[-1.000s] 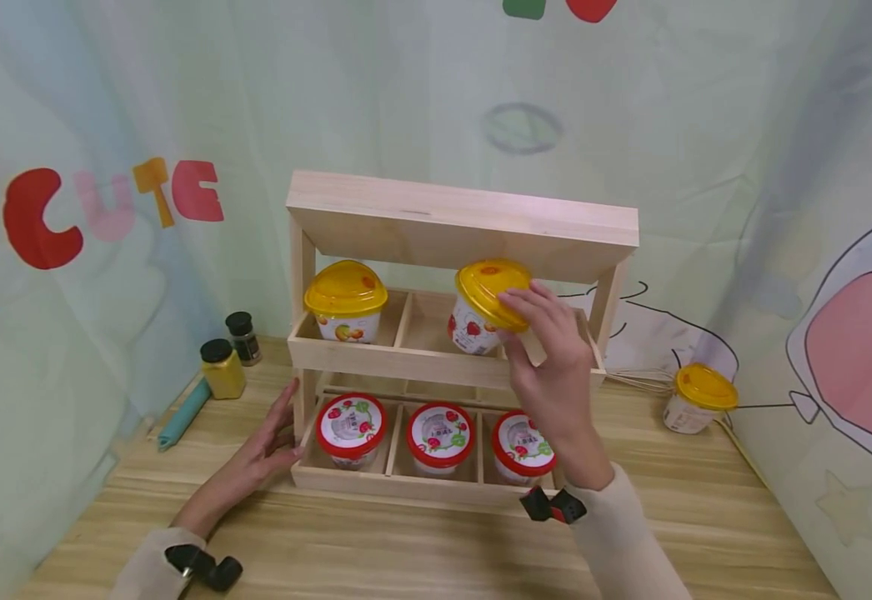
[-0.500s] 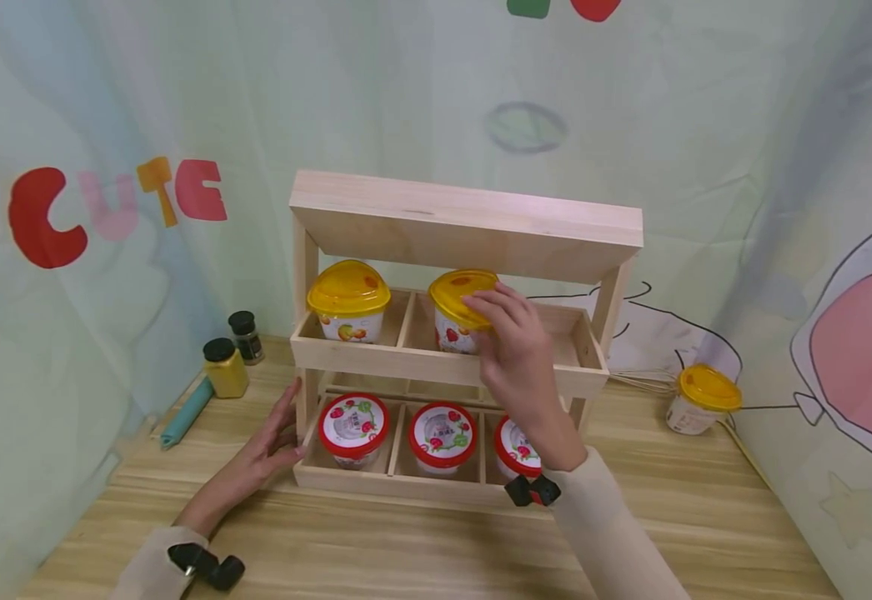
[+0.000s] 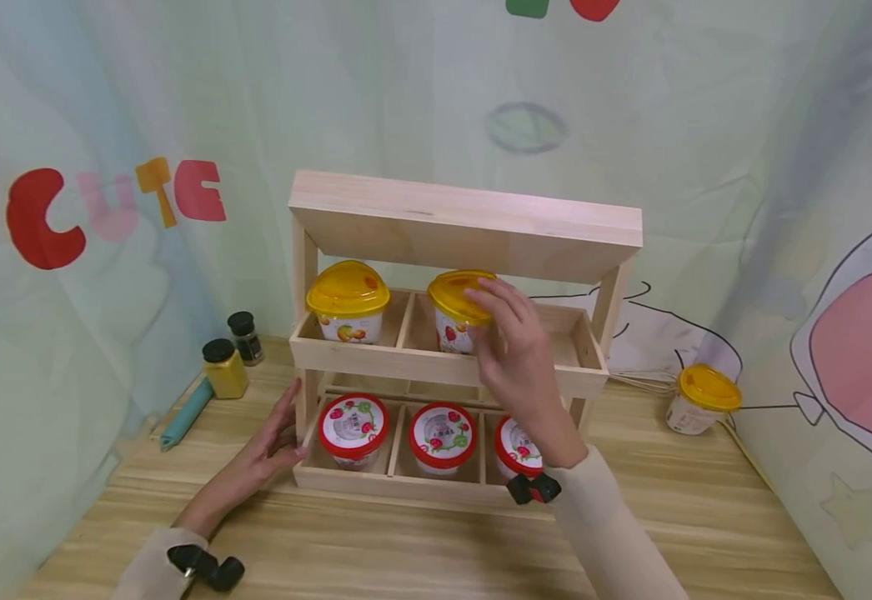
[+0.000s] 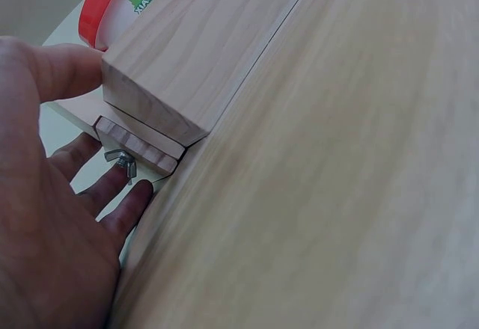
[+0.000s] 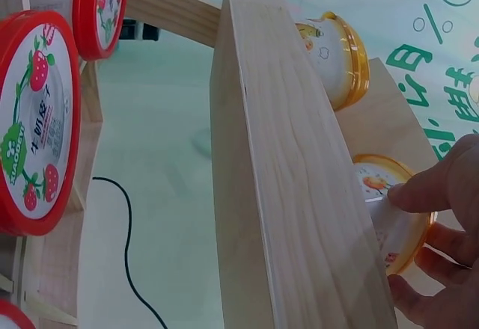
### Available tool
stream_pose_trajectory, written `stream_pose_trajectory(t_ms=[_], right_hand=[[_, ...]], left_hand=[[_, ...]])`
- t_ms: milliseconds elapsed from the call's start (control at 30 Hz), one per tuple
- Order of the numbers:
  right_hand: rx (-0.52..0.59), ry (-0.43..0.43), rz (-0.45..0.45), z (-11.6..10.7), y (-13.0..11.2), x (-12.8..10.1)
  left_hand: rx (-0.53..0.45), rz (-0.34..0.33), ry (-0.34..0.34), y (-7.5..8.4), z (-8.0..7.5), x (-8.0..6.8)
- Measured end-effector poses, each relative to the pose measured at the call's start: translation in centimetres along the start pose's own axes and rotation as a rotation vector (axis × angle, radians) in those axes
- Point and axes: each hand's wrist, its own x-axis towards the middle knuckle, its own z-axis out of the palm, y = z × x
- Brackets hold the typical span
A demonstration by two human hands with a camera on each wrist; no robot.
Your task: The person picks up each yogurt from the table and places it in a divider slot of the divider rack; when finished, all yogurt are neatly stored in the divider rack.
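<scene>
Head view: a two-tier rack (image 3: 466, 221) of pale, smooth, unpainted wood stands on a wood-grain table (image 3: 406, 550). It has a slanted flat top board and two shallow trays, each split by thin dividers into compartments.

The right hand (image 3: 514, 354) reaches into the upper tray, fingers curled around a small round cup (image 3: 457, 317) at its rim and domed glossy yellow lid. The cup is white plastic with red strawberry print, tapering toward the base, and sits in the middle compartment of the upper tray. In the right wrist view the fingertips (image 5: 419, 191) press on the cup's side just behind the tray's front board.

A matching yellow-lidded cup (image 3: 348, 304) with orange fruit print stands in the upper left compartment. Three cups with flat red-rimmed lids (image 3: 351, 423) fill the lower tray.

The left hand (image 3: 267, 450) lies relaxed and flat against the rack's lower left corner; in the left wrist view its thumb touches the wood and its fingers (image 4: 112, 191) rest beside a metal wing nut (image 4: 120, 163).

On the table, a yellow spice jar (image 3: 223, 368), a darker jar (image 3: 244, 337) and a teal roll (image 3: 187, 412) lie to the left; another yellow-lidded cup (image 3: 701, 398) and a wire whisk (image 3: 634, 381) sit to the right. Pale printed fabric (image 3: 106, 100) with red, pink and yellow letters hangs behind.
</scene>
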Motion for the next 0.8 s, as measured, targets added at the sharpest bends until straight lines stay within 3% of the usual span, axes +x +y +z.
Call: stream_pose_trajectory(t_ms=[800], right_hand=[[-0.092, 0.121, 0.124, -6.5, 3.6, -2.6]], left_hand=[[-0.01, -0.043, -0.018, 0.4, -0.1, -0.1]])
